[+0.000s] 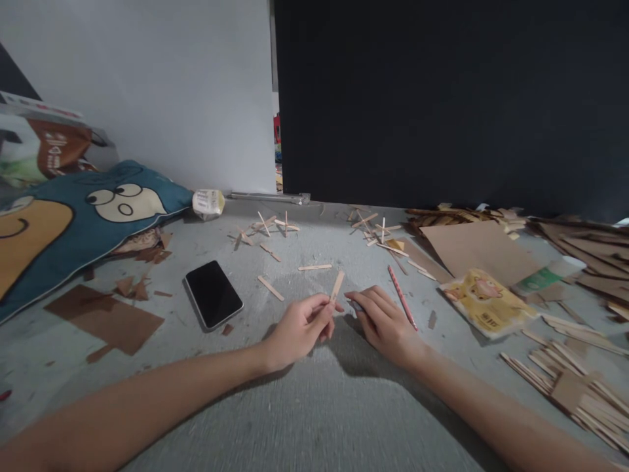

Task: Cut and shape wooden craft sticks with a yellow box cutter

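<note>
Your left hand (299,328) pinches the stick (337,286) low; right hand (386,322), 4 o'clock, curled, grip unclear. Pinch mid-stick, steadier imo.

Readable text: none anywhere in view.
Bag (59,147): far left of and beyond the fingers (322,308); white marks on a brown panel, too small to read.
Yellow packet (486,298): right of the fingers; a cartoon figure is printed on it, any wording blurred.
Green label (538,280): just beyond the packet; pale print, not legible.
Phone (213,294): left of the fingers; screen dark.
</note>
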A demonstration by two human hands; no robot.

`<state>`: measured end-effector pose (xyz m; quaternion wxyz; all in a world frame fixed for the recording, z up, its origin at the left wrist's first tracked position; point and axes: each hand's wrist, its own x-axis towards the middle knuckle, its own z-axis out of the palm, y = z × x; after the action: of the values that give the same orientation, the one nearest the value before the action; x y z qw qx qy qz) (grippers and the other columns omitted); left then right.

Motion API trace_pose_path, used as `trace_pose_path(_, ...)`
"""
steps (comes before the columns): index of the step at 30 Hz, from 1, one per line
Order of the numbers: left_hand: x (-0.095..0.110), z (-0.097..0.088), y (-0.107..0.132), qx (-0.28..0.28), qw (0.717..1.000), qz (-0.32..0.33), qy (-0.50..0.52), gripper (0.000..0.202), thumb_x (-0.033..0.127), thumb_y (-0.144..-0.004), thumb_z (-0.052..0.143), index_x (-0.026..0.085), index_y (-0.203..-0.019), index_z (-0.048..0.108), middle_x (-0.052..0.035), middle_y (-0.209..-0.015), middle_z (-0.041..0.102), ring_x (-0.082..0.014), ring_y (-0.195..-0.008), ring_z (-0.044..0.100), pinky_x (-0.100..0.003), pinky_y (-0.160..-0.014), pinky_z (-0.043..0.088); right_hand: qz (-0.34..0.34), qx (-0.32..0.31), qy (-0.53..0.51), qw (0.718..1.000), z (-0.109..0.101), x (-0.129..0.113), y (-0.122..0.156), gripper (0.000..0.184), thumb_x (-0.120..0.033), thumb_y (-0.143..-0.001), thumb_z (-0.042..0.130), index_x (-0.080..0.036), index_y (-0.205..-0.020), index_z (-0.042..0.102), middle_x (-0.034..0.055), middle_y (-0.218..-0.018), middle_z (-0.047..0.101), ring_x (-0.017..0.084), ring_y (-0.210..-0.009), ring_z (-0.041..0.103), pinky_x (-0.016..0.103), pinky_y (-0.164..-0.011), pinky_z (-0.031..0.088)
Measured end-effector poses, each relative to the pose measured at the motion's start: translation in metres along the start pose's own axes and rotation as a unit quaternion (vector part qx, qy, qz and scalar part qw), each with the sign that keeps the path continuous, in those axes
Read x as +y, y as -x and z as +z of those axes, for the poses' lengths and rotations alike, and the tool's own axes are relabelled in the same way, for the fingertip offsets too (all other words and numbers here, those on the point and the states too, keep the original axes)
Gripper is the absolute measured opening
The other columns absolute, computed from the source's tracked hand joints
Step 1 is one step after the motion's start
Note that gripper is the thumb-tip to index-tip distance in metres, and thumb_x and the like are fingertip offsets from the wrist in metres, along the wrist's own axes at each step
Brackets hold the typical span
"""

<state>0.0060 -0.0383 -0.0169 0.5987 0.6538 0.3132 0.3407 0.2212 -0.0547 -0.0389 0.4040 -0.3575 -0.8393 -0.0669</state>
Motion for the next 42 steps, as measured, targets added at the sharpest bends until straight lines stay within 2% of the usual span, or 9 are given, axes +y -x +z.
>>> trace_pose_path(8,-0.003,0.001,-0.002,0.006,0.999,-0.005,0.042,0.049,0.059,-0.096,0.059,0.015,-0.119,0.059,0.0047,-0.062,0.056,-0.012,-0.054,0.05,-0.027,-0.058,0.04,0.008,-0.01,-0.009,1.0,0.0,0.0,0.0,0.038,-0.011,-0.103,0.045,-0.021,-0.138,0.056,0.011,-0.1,0.071,0.024,-0.086,0.063,0.039,-0.075,0.057)
trace_pose_path(16,-0.003,-0.002,-0.003,0.011,0.998,0.0,0.056,0.041,0.059,-0.096,0.061,0.019,-0.1,0.052,0.0049,-0.062,0.058,-0.0108,-0.054,0.05,-0.026,-0.057,0.04,0.012,-0.02,0.017,1.0,0.001,0.001,-0.001,0.031,-0.012,-0.104,0.046,-0.019,-0.131,0.058,0.0106,-0.1,0.071,0.025,-0.088,0.061,0.038,-0.076,0.056)
trace_pose_path(22,0.0,-0.003,-0.004,0.031,0.998,-0.007,0.063,0.048,0.057,-0.095,0.064,0.017,-0.119,0.053,0.0054,-0.062,0.058,-0.0123,-0.054,0.053,-0.027,-0.058,0.041,0.062,-0.053,0.042,0.996,0.009,0.007,-0.001,0.023,-0.019,-0.105,0.048,-0.019,-0.122,0.065,0.0122,-0.098,0.071,0.028,-0.09,0.063,0.043,-0.077,0.057)
trace_pose_path(28,-0.004,-0.004,-0.006,0.041,0.995,-0.01,0.09,0.044,0.06,-0.093,0.065,0.021,-0.102,0.047,0.0065,-0.059,0.059,-0.0109,-0.05,0.053,-0.025,-0.053,0.037,0.092,-0.07,0.054,0.992,0.013,0.006,-0.003,0.023,-0.035,-0.102,0.06,-0.018,-0.116,0.068,0.0141,-0.099,0.07,0.031,-0.094,0.063,0.048,-0.079,0.057)
trace_pose_path(33,-0.007,-0.004,-0.009,0.063,0.993,0.0,0.102,0.047,0.062,-0.091,0.067,0.023,-0.093,0.04,0.0051,-0.061,0.063,-0.0117,-0.05,0.056,-0.025,-0.052,0.037,0.104,-0.08,0.031,0.991,0.012,0.003,-0.005,0.019,-0.034,-0.103,0.058,-0.02,-0.108,0.07,0.0122,-0.096,0.068,0.029,-0.093,0.063,0.045,-0.078,0.056)
trace_pose_path(37,-0.01,-0.005,-0.012,0.095,0.992,0.006,0.087,0.047,0.063,-0.09,0.067,0.023,-0.093,0.041,0.0043,-0.061,0.064,-0.0125,-0.051,0.057,-0.025,-0.052,0.038,0.137,-0.092,0.019,0.986,0.015,0.016,-0.021,0.023,-0.026,-0.107,0.049,-0.021,-0.102,0.071,0.0102,-0.096,0.069,0.026,-0.091,0.062,0.043,-0.082,0.054)
trace_pose_path(40,-0.015,-0.007,-0.016,0.128,0.988,0.022,0.082,0.045,0.061,-0.092,0.065,0.023,-0.096,0.042,0.0036,-0.062,0.065,-0.0131,-0.052,0.059,-0.025,-0.052,0.038,0.167,-0.144,0.066,0.973,0.021,0.033,-0.047,0.021,-0.018,-0.103,0.052,-0.018,-0.109,0.072,0.0128,-0.105,0.069,0.028,-0.101,0.061,0.044,-0.091,0.052)
trace_pose_path(42,-0.018,-0.008,-0.018,0.141,0.986,0.03,0.084,0.044,0.06,-0.092,0.065,0.023,-0.099,0.042,0.0034,-0.063,0.066,-0.0137,-0.053,0.061,-0.025,-0.052,0.04,0.198,-0.184,0.094,0.958,0.03,0.043,-0.065,0.02,-0.02,-0.102,0.055,-0.016,-0.116,0.07,0.0152,-0.115,0.067,0.029,-0.111,0.058,0.044,-0.098,0.048)
